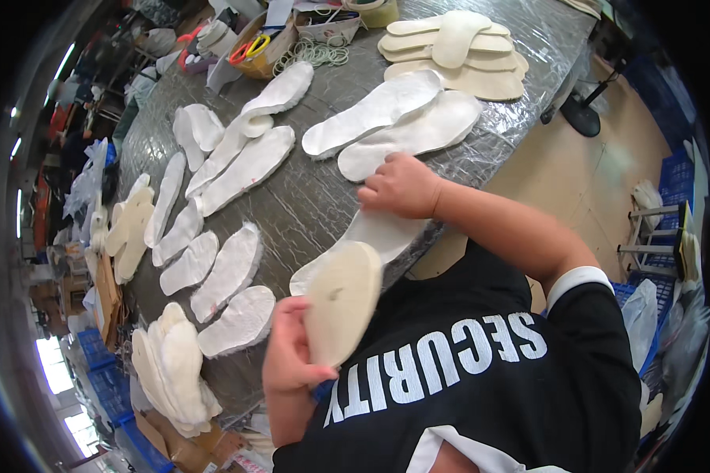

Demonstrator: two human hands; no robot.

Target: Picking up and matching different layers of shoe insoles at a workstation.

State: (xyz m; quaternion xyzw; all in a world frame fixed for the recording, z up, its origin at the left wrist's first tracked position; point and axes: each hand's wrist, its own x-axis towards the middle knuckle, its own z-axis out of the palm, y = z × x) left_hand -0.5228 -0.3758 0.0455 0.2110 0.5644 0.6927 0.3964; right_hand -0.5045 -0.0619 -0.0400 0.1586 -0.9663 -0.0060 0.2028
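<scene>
Head view: left hand point(290, 356) fingers grip a beige insole point(341, 301) upright; right hand point(401, 186), fingers curled, presses a white insole point(371, 236).

Dressed in a black short-sleeved shirt point(481, 370) with large white block lettering printed across the chest. Trimmed with a white band at the sleeve cuff point(577, 280) and more white edging low on the front point(450, 449). Bare from the sleeves down: both forearms uncovered, no gloves, rings or watch visible on the left hand point(288, 355) or the right hand point(402, 185). Fabric plain and matte, without visible pockets or buttons.
</scene>
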